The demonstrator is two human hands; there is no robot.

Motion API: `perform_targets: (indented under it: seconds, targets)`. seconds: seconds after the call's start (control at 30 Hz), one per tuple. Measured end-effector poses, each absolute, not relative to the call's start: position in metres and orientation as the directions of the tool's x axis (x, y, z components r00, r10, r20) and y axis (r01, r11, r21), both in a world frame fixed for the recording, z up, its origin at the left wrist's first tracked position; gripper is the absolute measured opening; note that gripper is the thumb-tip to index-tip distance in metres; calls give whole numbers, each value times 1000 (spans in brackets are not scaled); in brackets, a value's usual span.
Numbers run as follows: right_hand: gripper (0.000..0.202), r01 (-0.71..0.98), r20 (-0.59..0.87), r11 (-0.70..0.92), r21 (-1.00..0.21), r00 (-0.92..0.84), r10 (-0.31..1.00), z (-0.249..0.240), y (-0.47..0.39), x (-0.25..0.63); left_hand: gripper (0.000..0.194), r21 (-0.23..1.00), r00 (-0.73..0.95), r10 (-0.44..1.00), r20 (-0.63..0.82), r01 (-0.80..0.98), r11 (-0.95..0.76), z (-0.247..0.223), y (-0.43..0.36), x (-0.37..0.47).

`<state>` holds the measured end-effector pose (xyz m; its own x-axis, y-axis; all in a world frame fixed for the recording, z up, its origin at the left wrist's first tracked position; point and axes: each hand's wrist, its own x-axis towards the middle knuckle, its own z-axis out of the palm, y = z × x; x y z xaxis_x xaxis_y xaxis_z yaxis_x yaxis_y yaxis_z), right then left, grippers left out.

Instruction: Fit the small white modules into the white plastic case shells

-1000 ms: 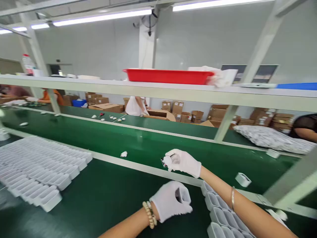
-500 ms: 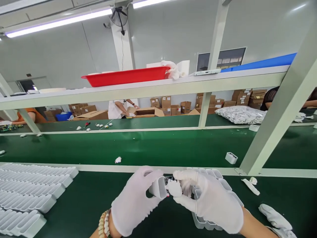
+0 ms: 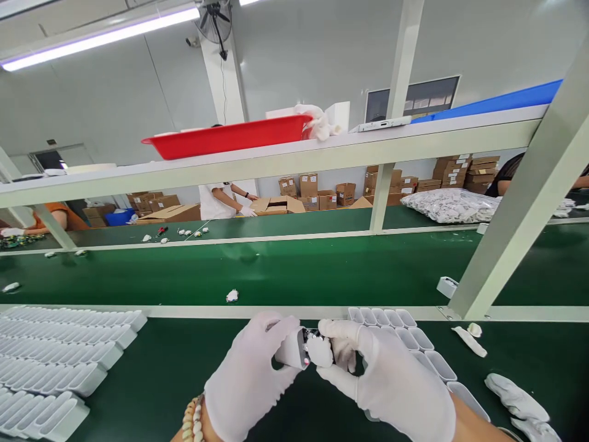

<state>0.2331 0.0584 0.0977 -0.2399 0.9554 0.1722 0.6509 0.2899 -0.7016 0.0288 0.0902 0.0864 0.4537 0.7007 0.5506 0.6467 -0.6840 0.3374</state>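
My left hand (image 3: 255, 374), in a white glove, is closed around a white plastic casing (image 3: 291, 350) with its open end facing right. Between the fingertips of my gloved right hand (image 3: 386, 374) is a small white part with dark electronics (image 3: 319, 350). Its left end sits at the mouth of the casing, partly inside; how deep is hidden. Behind and below my right hand lies a block of empty white casings (image 3: 439, 365), partly covered by the hand.
Rows of white casings (image 3: 55, 362) fill the left side. Glove fingers (image 3: 515, 396) lie at right. On the green belt (image 3: 322, 270) are a small white part (image 3: 232, 296) and a casing (image 3: 446, 286). A post (image 3: 515, 184) and a shelf with a red tray (image 3: 230, 138) stand ahead.
The electronics part has moved left, closer into the casing's mouth. On the belt, the small white part and the loose casing have shifted right. The view has shifted slightly.
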Motion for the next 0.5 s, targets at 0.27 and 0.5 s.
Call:
perform_targets:
  seconds: [0.27, 0.5]
  targets:
    - [8, 632, 161, 319, -706, -295, 942, 93, 57, 233, 44, 370, 464, 722, 513, 640, -674, 86, 90, 30]
    - [18, 676, 78, 301, -673, -340, 937, 101, 57, 228, 39, 416, 454, 745, 489, 629, -657, 89, 89, 31]
